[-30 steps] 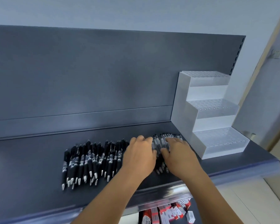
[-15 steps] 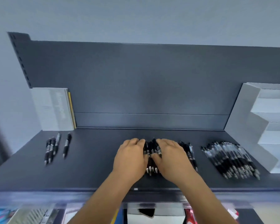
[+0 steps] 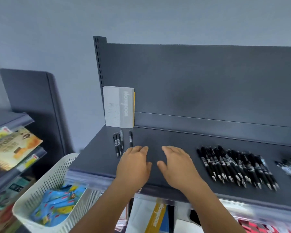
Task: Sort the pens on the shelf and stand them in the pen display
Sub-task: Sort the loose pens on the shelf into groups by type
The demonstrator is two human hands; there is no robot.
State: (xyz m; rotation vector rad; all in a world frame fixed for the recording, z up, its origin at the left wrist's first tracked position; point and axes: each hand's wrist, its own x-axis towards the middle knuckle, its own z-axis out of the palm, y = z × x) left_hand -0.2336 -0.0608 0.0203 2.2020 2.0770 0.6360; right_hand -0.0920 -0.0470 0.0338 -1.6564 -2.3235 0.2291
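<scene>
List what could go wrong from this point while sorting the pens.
1. The big row of black pens has tips near the shelf's front edge; a careless sweep might roll some off.
2. The left hand hovers beside the small pen group and could scatter it.

A shop: slotted retail shelf [image 3: 175, 143], stacked notebooks [image 3: 118, 106], basket [image 3: 45, 187] of packaged goods.

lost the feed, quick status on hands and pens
Left hand and right hand open, empty, over shelf. Pen row lying right; few pens left. Display not in view.
</scene>
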